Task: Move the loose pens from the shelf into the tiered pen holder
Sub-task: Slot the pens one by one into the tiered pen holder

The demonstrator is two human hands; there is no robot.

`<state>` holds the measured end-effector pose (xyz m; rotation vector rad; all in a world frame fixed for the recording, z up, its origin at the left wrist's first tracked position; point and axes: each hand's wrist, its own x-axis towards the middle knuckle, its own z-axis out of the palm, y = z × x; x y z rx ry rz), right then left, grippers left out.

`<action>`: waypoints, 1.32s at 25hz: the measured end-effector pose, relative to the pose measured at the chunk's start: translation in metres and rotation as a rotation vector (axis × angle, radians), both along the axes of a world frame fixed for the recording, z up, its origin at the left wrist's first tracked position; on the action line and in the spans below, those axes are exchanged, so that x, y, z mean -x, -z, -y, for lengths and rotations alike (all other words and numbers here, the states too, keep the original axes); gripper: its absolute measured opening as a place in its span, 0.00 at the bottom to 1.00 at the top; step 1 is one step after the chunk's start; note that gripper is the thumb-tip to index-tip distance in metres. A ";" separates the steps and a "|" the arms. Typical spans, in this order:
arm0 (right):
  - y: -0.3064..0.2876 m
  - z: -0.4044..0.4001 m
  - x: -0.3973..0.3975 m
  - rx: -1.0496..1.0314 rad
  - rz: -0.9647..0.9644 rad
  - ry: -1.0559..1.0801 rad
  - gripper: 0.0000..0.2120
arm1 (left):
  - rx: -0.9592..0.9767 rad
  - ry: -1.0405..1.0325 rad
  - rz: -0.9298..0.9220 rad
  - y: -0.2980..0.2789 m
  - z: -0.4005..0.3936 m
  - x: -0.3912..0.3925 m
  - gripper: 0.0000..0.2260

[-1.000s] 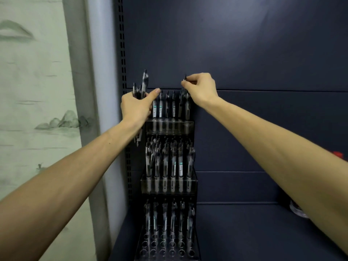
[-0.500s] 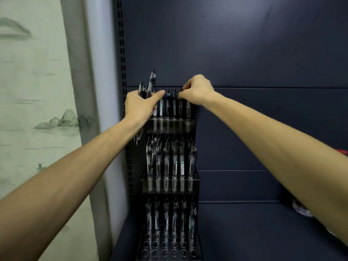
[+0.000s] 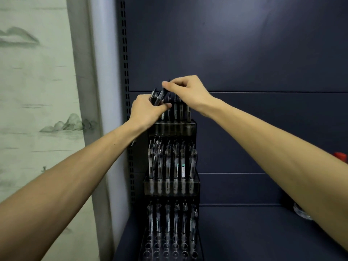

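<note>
A dark tiered pen holder (image 3: 170, 187) stands at the left end of a navy shelf, with rows of upright pens in all three tiers. My left hand (image 3: 146, 112) grips a bundle of loose pens (image 3: 157, 97) beside the top tier. My right hand (image 3: 185, 92) reaches over the top row and pinches the upper end of one pen of that bundle between thumb and fingers. Part of the top row is hidden behind both hands.
The navy shelf floor (image 3: 244, 236) stretches to the right of the holder. A red-capped object (image 3: 340, 157) and a clear round container (image 3: 301, 213) show at the right edge behind my right forearm. A slotted upright (image 3: 126, 102) and a pale wall lie to the left.
My right hand has left the right end of the top row and moved left to the bundle. My left hand has shifted right, in front of the top tier.
</note>
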<state>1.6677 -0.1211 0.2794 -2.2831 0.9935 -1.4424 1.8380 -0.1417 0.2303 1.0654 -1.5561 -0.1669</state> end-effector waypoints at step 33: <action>-0.007 0.035 -0.009 0.068 -0.388 0.646 0.17 | 0.083 0.044 -0.370 0.001 0.010 -0.004 0.09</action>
